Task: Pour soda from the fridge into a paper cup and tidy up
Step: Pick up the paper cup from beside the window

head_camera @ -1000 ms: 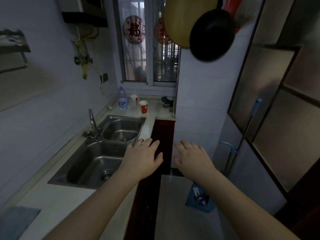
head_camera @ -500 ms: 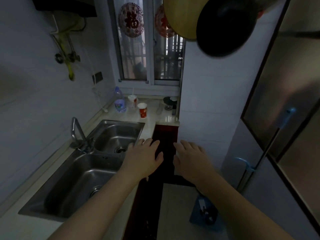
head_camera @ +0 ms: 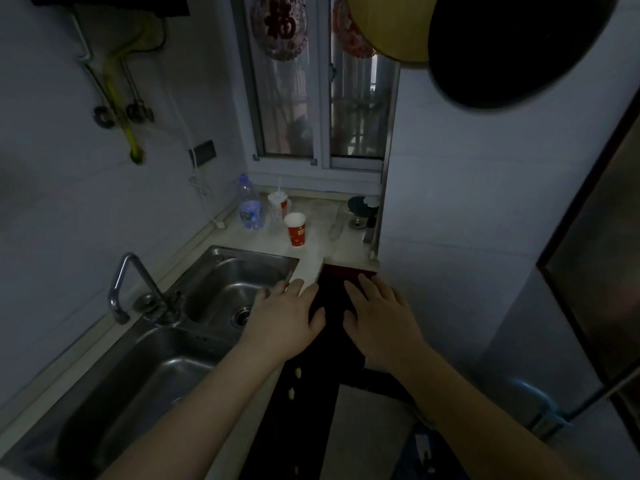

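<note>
Hands are being held out flat and empty, left hand [head_camera: 282, 318] beside right hand [head_camera: 379, 318]; the paper cup [head_camera: 296, 229] at twelve o'clock, standing near the counter [head_camera: 322, 251] edge, is at risk of being knocked by a careless reach.

black pan [head_camera: 512, 46] cut by top edge, blue object [head_camera: 420, 452] half hidden
</note>
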{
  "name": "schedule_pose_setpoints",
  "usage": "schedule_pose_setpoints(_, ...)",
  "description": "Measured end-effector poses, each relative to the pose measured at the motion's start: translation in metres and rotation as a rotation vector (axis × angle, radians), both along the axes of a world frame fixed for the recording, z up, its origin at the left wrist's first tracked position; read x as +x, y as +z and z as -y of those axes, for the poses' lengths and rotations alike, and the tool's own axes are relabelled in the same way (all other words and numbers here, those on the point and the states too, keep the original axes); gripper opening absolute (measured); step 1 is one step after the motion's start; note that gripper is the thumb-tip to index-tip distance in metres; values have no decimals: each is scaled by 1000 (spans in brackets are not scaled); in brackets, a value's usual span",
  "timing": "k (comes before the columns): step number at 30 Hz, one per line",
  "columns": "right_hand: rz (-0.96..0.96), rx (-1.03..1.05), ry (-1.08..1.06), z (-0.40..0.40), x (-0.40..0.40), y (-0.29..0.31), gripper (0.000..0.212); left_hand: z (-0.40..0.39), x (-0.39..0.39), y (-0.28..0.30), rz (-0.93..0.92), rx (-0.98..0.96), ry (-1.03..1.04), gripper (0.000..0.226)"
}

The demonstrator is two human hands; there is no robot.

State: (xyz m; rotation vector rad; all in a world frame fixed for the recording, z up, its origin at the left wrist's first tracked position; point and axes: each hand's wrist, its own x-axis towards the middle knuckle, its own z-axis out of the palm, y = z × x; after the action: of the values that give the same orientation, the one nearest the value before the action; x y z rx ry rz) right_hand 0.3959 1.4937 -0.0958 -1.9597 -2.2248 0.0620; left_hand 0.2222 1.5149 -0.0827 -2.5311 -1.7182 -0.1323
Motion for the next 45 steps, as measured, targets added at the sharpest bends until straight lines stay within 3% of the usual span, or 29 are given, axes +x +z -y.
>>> schedule_pose_setpoints(7,2,-20,50,-72,2,-11,57,-70,5,-17,-22,-10,46,85)
schedule_pose_setpoints(13,52,17,91,-149,-8,-20,53,-152,-8,-39,-15,-55,65,57)
schedule_pose_setpoints(17,36,-25,100,-197,-14,-25,54,-204,-15,-43,-19,-48,52,58)
schedule_pose_setpoints(21,27,-69,100,-241,-18,-26,55,-246,-22,-46,-20,-44,61,81)
schedule_pose_setpoints(25,31,-74,114,-281,-27,-33,58,-274,-28,-52,-18,-52,78,86)
schedule_pose_setpoints(32,3,-96,159,-362,-40,-56,60,-334,-39,-62,72,-35,123,82)
schedule_pose_setpoints(38,-104,-106,234,-446,-50,-84,61,-400,-52,-82,41,-97,192,90)
schedule_pose_setpoints(45,-113,-118,257,-542,-58,-119,64,-469,-60,-112,48,-145,291,72)
